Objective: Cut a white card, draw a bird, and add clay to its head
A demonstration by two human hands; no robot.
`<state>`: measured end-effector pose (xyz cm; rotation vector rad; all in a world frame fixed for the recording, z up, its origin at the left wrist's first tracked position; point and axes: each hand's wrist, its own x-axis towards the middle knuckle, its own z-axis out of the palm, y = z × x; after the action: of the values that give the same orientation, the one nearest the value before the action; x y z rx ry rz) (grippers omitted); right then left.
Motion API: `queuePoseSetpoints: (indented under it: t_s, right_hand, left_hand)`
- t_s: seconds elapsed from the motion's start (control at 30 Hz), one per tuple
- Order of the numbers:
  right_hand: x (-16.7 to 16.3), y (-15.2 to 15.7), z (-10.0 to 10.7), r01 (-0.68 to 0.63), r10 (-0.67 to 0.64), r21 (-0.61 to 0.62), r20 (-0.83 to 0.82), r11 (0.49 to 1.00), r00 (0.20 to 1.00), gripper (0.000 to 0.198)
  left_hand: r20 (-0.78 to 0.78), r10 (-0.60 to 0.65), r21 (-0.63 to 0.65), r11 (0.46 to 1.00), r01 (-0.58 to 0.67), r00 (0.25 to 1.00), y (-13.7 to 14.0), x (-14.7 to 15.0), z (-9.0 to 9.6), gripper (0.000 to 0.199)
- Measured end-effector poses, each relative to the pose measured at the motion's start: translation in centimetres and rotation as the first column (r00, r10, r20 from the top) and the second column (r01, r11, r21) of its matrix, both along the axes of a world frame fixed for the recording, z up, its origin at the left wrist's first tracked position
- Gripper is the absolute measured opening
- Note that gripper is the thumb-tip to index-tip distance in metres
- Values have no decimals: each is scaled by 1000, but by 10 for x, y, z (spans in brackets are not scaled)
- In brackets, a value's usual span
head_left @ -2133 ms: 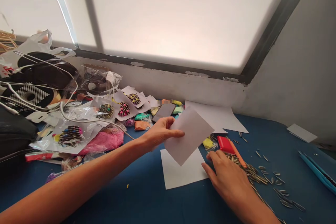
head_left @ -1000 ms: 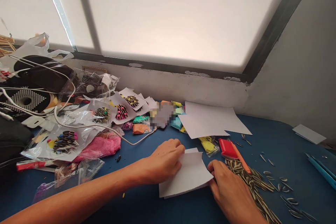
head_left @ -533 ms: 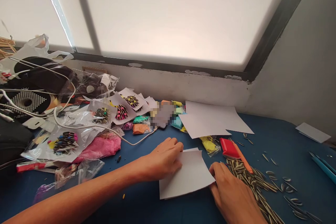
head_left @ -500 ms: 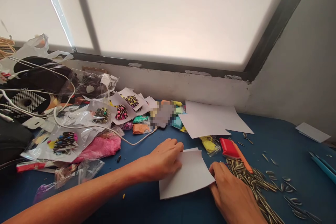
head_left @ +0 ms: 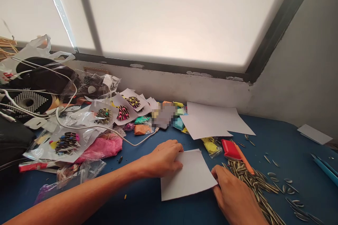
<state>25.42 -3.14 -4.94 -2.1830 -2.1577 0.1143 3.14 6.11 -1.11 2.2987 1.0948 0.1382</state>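
A white sheet of paper (head_left: 188,175), apparently folded or stacked in two layers, lies over the blue table top between my hands. My left hand (head_left: 167,158) grips its upper left edge, thumb on top and fingers curled. At the right corner, my right hand (head_left: 233,191) pinches the paper between thumb and forefinger. Just beyond my right hand lies a pile of striped sunflower seeds (head_left: 253,182), with an orange stick-like piece (head_left: 246,161) and a red packet (head_left: 231,149) at its upper end.
Larger white sheets (head_left: 211,119) lie behind, near a yellow packet (head_left: 211,146). On the left are seed-covered clay pieces on paper (head_left: 67,143), a pink cloth (head_left: 104,147), a white cable (head_left: 126,140) and plastic bags. Folded paper (head_left: 314,133) lies far right.
The paper's two layers sit closer together; the lower layer that stuck out at the near edge is now covered. Both hands stay almost in place on the paper.
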Motion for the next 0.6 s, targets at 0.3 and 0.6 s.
queuePoseSetpoints:
  t_s: [0.3, 0.6]
  right_hand:
    - [0, 0, 2, 1, -2, -28, -48, 1000, 999, 16]
    - [-8, 2, 13, 61, -68, -104, -64, 993, 996, 16]
  left_hand:
    - [-28, -28, 50, 998, 30, 999, 0, 1, -3, 12]
    - [-30, 11, 73, 997, -8, 999, -2, 2, -5, 28]
